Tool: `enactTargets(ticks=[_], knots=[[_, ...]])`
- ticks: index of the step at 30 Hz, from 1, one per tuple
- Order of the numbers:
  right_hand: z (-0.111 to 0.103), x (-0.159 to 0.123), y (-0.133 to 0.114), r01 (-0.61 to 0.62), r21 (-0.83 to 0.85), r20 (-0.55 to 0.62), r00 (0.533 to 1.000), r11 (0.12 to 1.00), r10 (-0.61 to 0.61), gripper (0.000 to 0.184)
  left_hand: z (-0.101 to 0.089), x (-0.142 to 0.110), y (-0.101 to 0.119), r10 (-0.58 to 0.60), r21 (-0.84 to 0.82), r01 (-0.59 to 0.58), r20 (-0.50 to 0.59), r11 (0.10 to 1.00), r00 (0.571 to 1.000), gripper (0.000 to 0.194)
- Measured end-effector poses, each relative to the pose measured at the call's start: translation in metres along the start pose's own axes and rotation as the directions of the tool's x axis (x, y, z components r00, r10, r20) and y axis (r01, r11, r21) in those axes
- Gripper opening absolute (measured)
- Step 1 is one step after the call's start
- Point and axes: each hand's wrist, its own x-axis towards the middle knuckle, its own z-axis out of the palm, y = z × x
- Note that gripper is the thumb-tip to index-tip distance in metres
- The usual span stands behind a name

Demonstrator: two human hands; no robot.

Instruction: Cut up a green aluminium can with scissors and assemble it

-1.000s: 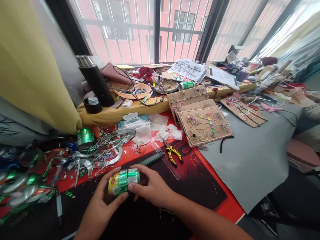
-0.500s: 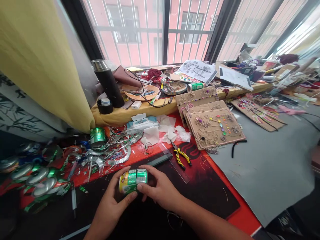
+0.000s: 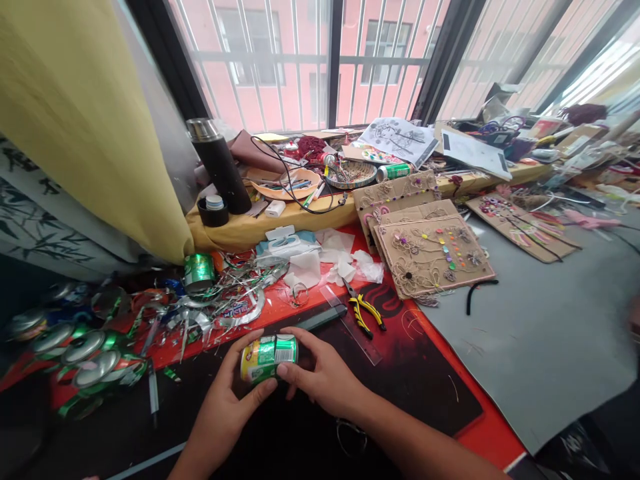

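Between my two hands is a short green and yellow drink can (image 3: 267,359), lying on its side above the dark mat, with its barcode facing me. My left hand (image 3: 231,393) grips its left end, the thumb pressed below. My right hand (image 3: 320,373) wraps the right end, with the thumb on the front near the barcode. Just beyond the hands lie a dark flat bar (image 3: 323,319) and a clear ruler (image 3: 361,341). Yellow and black pliers (image 3: 365,313) rest to their right.
Left of me are cut can ends (image 3: 97,368), metal shreds (image 3: 240,293) and a cut green can (image 3: 199,272). A wipes pack (image 3: 287,245) and crumpled tissues (image 3: 367,267) sit ahead. Decorated cardboard (image 3: 435,257) leans at the right. A black thermos (image 3: 223,170) stands on the ledge.
Both hands keep their hold on the can, with hardly any movement. The whole view has shifted slightly.
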Motion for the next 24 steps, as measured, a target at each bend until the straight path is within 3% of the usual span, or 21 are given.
enactTargets(ticks=[8,18,24], knots=[[0.0,0.002,0.001,0.021,0.003,-0.017,1.0,1.0,-0.021,0.077,0.001,-0.003,0.003,-0.013,-0.074,0.01,-0.033,0.997,0.999,0.08],[-0.002,0.002,-0.002,0.005,0.015,-0.028,1.0,1.0,-0.005,0.074,-0.014,0.002,-0.01,0.003,-0.093,0.011,0.154,0.996,0.988,0.08],[-0.001,0.001,-0.003,0.005,-0.004,-0.024,1.0,1.0,-0.005,0.075,-0.012,0.001,-0.006,0.005,-0.043,0.0,0.102,0.999,0.995,0.073]])
